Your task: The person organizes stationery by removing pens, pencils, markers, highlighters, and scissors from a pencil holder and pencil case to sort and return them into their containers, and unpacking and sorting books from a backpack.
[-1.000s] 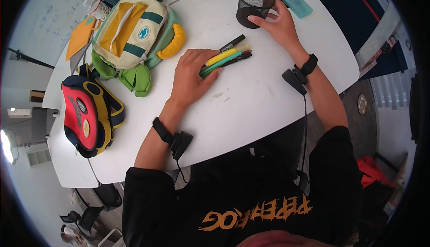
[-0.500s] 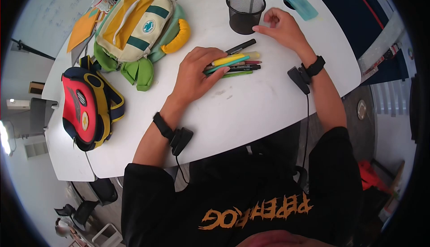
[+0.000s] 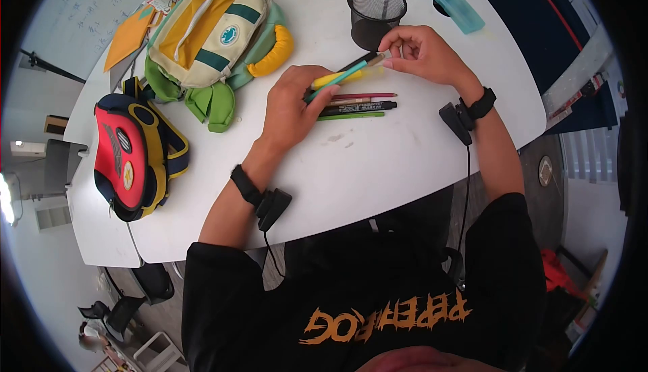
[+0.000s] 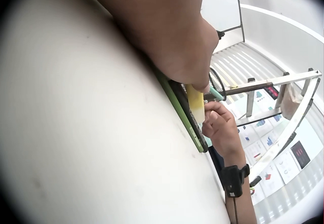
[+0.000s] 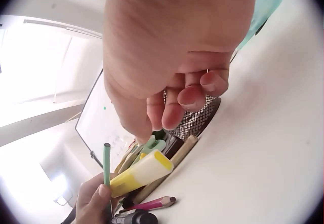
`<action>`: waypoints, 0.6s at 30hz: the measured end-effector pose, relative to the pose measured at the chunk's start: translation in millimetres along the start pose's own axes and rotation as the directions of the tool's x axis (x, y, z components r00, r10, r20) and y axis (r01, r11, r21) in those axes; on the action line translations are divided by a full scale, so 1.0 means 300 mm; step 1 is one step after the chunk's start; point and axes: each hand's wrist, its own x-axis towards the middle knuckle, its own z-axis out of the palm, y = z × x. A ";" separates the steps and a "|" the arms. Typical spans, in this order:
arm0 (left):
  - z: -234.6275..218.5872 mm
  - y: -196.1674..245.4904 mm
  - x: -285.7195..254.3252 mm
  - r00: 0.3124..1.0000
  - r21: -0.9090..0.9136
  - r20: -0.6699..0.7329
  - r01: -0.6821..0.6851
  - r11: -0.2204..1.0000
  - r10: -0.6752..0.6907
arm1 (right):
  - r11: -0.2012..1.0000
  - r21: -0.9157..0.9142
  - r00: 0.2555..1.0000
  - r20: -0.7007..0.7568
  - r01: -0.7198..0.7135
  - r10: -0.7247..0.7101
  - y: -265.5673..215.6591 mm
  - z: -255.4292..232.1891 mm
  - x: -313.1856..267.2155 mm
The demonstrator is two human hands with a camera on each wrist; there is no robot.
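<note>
Between its thumb and fingers, my left hand (image 3: 293, 107) holds a yellow highlighter (image 3: 331, 80) and a teal pen (image 3: 351, 72), which tilts up across it. A dark marker (image 3: 358, 61) lies behind them. On the table below are a maroon pencil (image 3: 368, 95), a black marker (image 3: 364, 107) and a green pen (image 3: 354, 115), their left ends hidden by the hand. My right hand (image 3: 428, 55), fingers bent, is at the far ends of the dark marker and highlighter; whether it pinches anything is unclear. Just behind stands a black mesh cup (image 3: 376, 17), upright.
A cream and green backpack (image 3: 223, 17) lies at the back left, with a red and navy bag (image 3: 125, 159) nearer the left edge. A translucent teal case (image 3: 449, 1) lies right of the cup. Orange paper (image 3: 128, 40) is at the far left.
My right hand has let go of the mesh cup, now nearer the pens, and has come left to the pen ends. The teal pen has tilted up, and the bunch has spread apart.
</note>
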 end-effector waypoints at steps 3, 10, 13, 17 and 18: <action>0.010 -0.026 -0.003 0.996 -0.044 -0.080 -0.032 0.999 0.028 | 0.999 -0.032 0.999 0.022 0.025 -0.024 -0.019 0.000 -0.007; 0.021 -0.052 -0.009 0.984 -0.078 -0.162 -0.092 0.993 0.079 | 0.997 0.001 0.996 0.047 0.071 -0.071 -0.012 0.047 -0.006; 0.016 -0.041 -0.009 0.983 -0.124 -0.184 -0.001 0.992 -0.022 | 0.995 0.051 0.996 -0.023 0.091 -0.090 -0.044 0.031 -0.013; 0.028 -0.076 -0.009 0.947 -0.299 -0.292 0.042 0.953 -0.134 | 0.946 0.009 0.909 -0.279 0.325 -0.309 -0.009 -0.004 -0.015; 0.030 -0.077 -0.006 0.936 -0.315 -0.322 0.036 0.948 -0.142 | 0.922 0.117 0.864 -0.409 0.369 -0.294 -0.006 -0.012 -0.015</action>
